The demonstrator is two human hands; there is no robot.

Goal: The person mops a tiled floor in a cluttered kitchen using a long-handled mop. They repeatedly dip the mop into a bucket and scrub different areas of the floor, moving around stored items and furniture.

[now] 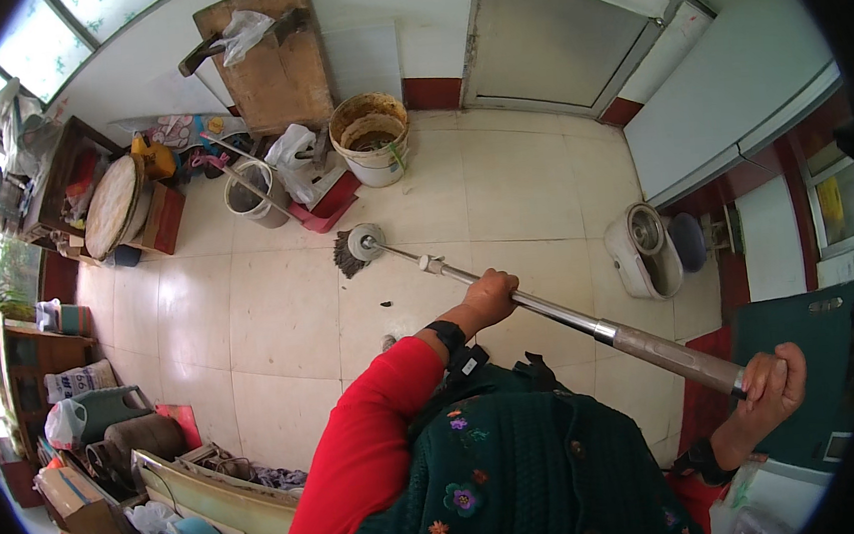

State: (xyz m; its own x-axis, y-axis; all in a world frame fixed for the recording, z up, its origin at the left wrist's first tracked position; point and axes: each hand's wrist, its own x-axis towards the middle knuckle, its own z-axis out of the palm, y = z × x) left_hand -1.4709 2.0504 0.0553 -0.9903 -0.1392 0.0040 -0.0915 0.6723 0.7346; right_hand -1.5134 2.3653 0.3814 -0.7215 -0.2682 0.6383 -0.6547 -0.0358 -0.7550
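Observation:
My left hand [491, 299] is wrapped around the metal shaft of a spin mop [555, 313], a little below its middle. At the top end of the grey-brown grip, my right hand [771, 383] holds the handle. The shaft slants across the view, down to a round mop head [366, 240] with dark grey strands [347, 254] spread on its left side. That head rests on the cream tile floor [279, 301]. A small dark scrap [385, 304] lies on the tiles just below it.
Beyond the mop stand a red dustpan [328, 207], a grey bin [260, 197] and a stained white bucket [373, 151]. A mop spin bucket [641, 261] sits at right. A gas cylinder [143, 440] and stacked goods line the left. A white refrigerator-like cabinet [730, 100] stands at upper right.

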